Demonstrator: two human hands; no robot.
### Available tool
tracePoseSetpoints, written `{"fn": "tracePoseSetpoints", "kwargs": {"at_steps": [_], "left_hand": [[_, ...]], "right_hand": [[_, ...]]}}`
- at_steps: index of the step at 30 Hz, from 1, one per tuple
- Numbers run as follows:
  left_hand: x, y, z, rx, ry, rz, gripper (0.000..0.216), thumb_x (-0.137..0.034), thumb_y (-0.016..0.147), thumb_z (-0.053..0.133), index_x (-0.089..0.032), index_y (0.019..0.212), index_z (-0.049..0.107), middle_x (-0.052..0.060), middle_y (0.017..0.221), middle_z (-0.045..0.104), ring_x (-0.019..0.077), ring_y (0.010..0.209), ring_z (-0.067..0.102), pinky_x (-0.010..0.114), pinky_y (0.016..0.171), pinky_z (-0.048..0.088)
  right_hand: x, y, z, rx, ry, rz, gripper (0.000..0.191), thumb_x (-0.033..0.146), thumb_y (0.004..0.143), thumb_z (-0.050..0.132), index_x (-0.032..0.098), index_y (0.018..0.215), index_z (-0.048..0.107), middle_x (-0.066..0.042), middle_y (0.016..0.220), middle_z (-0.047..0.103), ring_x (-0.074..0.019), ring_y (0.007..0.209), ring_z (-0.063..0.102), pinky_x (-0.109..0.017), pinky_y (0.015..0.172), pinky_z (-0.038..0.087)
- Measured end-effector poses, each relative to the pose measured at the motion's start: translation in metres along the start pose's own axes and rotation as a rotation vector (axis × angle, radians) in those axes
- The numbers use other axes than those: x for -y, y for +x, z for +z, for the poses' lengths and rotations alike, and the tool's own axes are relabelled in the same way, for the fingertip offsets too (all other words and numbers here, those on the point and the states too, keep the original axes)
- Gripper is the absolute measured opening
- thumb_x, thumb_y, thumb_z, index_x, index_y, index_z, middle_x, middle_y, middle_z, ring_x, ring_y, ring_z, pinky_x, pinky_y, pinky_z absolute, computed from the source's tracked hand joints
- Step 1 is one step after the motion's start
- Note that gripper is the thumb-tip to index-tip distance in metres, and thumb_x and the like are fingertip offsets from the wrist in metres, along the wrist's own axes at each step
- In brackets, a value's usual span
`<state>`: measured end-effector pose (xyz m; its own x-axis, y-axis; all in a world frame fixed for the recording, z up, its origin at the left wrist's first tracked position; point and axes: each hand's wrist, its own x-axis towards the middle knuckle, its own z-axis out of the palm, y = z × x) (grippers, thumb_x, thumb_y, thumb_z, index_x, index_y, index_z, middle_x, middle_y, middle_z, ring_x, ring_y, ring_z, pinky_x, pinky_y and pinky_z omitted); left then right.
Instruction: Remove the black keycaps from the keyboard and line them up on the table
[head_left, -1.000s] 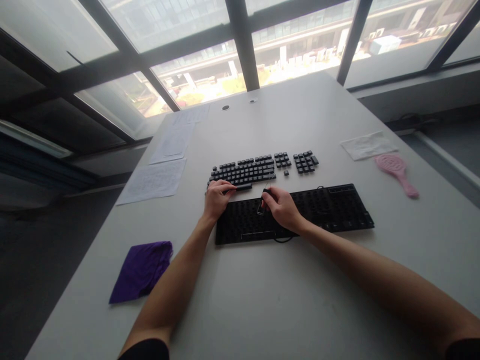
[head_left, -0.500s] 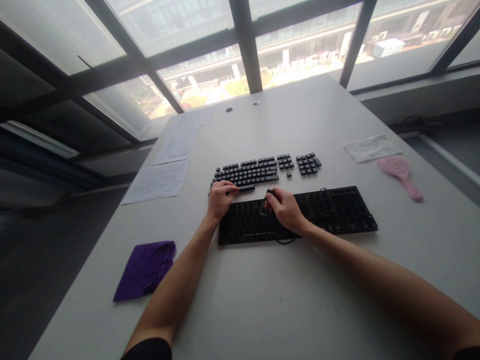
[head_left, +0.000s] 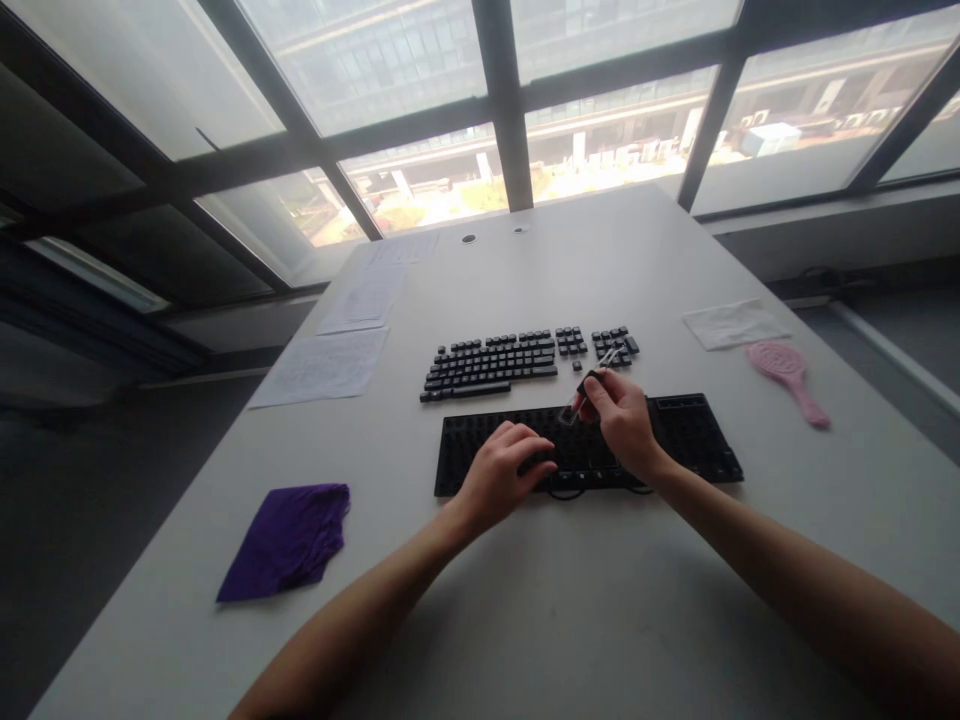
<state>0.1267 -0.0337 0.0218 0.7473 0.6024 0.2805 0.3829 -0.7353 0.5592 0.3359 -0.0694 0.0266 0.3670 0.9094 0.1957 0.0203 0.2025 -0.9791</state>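
Note:
A black keyboard (head_left: 686,440) with most of its keycaps off lies across the table in front of me. My left hand (head_left: 504,470) hovers over its front left part, thumb and fingers apart with nothing seen between them. Over the keyboard's middle, my right hand (head_left: 624,415) grips a keycap puller (head_left: 571,410) by its dark handle; wire loops stick out at both ends. Behind the keyboard, loose black keycaps (head_left: 491,360) are laid out in keyboard order. A long space bar keycap (head_left: 481,389) lies in their front row. A few keycaps remain on the keyboard's front edge.
A pink hairbrush (head_left: 787,380) and a white tissue (head_left: 735,324) lie at the right. Purple cloth (head_left: 285,540) is at the front left of the white table (head_left: 540,610). Printed papers (head_left: 322,367) line the left edge; windows stand beyond.
My left hand has let go of the space bar keycap among the loose keycaps and come back right over the keyboard. My right hand has shifted right with the puller.

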Motion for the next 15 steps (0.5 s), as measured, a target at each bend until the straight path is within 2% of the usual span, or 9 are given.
{"fn": "tracePoseSetpoints", "kwargs": {"at_steps": [3,7,11,15], "left_hand": [[-0.01,-0.011,0.018,0.041,-0.02,0.002,0.026,-0.037,0.084,0.074,-0.025,0.106,0.067,0.007,0.096,0.067,0.0237,0.091,0.058,0.04,0.081,0.051],[-0.007,-0.014,0.026,0.027,-0.004,-0.012,0.027,-0.04,0.079,0.078,-0.025,0.097,0.065,0.006,0.09,0.066,0.0239,0.087,0.057,0.041,0.078,0.05],[-0.005,-0.013,0.028,-0.01,0.0,-0.034,0.027,-0.043,0.079,0.078,-0.023,0.087,0.061,0.005,0.084,0.063,0.0225,0.083,0.056,0.037,0.073,0.048],[-0.003,-0.015,0.03,-0.005,-0.006,-0.031,0.028,-0.043,0.078,0.078,-0.023,0.09,0.062,0.005,0.086,0.063,0.0219,0.083,0.055,0.036,0.074,0.047]], "right_hand": [[-0.004,-0.02,-0.007,0.114,-0.099,0.012,0.031,0.045,0.095,0.055,0.021,0.076,0.057,-0.002,0.066,0.063,-0.0159,0.057,0.055,-0.028,0.055,0.044],[-0.011,-0.037,-0.008,0.33,-0.233,-0.063,0.025,0.036,0.095,0.054,0.021,0.076,0.058,-0.001,0.068,0.063,-0.0169,0.062,0.056,-0.029,0.062,0.044],[-0.013,-0.04,-0.008,0.372,-0.28,-0.119,0.02,0.029,0.093,0.055,0.02,0.076,0.059,0.0,0.069,0.061,-0.0165,0.064,0.055,-0.028,0.063,0.042],[-0.013,-0.035,-0.008,0.433,-0.264,-0.063,0.019,0.025,0.094,0.052,0.02,0.077,0.059,0.001,0.068,0.061,-0.016,0.064,0.055,-0.027,0.062,0.041]]}}
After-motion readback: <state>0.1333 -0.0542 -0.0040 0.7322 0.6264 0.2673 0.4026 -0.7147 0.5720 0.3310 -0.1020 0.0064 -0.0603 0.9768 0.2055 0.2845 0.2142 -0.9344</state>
